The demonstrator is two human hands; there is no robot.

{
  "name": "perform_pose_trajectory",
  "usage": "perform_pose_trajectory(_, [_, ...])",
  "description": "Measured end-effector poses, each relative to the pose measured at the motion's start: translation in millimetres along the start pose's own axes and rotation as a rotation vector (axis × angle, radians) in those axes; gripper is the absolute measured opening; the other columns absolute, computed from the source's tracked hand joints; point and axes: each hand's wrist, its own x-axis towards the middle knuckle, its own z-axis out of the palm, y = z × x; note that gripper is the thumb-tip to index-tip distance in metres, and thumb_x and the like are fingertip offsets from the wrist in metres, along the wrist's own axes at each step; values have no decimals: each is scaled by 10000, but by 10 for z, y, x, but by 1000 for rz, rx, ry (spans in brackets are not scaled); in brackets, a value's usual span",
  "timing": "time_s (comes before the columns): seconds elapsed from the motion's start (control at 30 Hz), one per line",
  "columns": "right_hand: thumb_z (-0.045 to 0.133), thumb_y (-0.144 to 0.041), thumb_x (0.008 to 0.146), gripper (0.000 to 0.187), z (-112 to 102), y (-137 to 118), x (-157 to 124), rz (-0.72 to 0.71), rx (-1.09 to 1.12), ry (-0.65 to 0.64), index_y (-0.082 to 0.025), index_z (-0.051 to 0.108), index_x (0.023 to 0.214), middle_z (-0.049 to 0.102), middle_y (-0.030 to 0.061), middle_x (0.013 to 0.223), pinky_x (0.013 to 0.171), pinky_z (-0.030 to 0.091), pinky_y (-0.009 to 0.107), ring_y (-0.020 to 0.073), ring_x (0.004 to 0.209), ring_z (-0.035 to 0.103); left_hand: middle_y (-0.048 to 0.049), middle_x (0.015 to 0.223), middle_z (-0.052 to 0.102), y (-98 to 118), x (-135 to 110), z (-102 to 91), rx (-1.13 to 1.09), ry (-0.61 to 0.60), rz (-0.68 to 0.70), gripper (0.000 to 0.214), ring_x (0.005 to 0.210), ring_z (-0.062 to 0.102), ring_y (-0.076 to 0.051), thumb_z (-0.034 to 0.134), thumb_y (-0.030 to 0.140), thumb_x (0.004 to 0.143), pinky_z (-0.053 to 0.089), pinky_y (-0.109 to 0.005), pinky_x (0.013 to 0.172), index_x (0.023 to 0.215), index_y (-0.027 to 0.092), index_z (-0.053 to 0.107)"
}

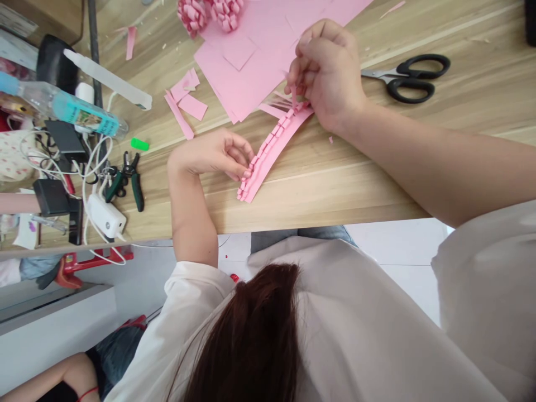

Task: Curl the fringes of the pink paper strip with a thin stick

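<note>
A pink paper strip [274, 146] lies at a slant on the wooden table, its far edge cut into a fringe that is folded over in small loops. Near the strip's lower left end, my left hand [224, 153] pinches the looped edge between thumb and fingers. At the upper right end my right hand [330, 70] is closed, with a thin fringe piece of the strip between its fingertips. Several narrow fringe pieces beside it stand out straight, unfolded. Behind the strip are pink paper sheets [226, 75], partly covered by my right hand.
Black-handled scissors [412, 75] lie to the right. Looped pink paper flowers [226, 12] sit at the back, with paper scraps [186, 100] at left. Further left are a bottle [79, 109], a glue bottle [111, 78], green-handled pliers [125, 181], white cables and a charger [106, 216].
</note>
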Motion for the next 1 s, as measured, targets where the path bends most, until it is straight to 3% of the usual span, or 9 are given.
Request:
perform_pose_trajectory(0.23, [433, -97, 816, 144, 8, -7, -9, 0, -1, -2, -209, 470, 733, 590, -67, 485, 382, 286, 180, 111, 413, 494, -42, 775, 761, 2, 15, 3, 7, 17, 2, 396, 663, 726, -147, 922, 271, 585, 572, -220, 660, 900, 162, 710])
perform_pose_trajectory(0.5, [437, -127, 814, 116, 13, -10, -14, 3, -48, 7, -217, 457, 742, 576, -74, 496, 398, 286, 172, 109, 431, 499, -61, 801, 759, -7, 12, -3, 12, -9, 43, 409, 763, 747, -191, 925, 266, 575, 595, -285, 798, 912, 145, 727])
perform_pose_trajectory(0.87, [432, -106, 818, 137, -5, 17, 6, -6, -39, -6, -219, 466, 747, 579, -72, 491, 392, 260, 180, 111, 425, 499, -50, 807, 751, 67, 1, 38, 19, -35, 34, 394, 671, 716, -127, 901, 210, 585, 559, -187, 640, 902, 144, 676])
perform_pose_trajectory(1.0, [432, -100, 808, 139, 2, 9, 4, -1, -23, -7, -216, 468, 739, 575, -67, 492, 378, 279, 193, 115, 426, 496, -57, 789, 749, 52, 13, 37, 2, -31, 36, 409, 663, 722, -141, 908, 215, 582, 569, -200, 644, 910, 139, 675])
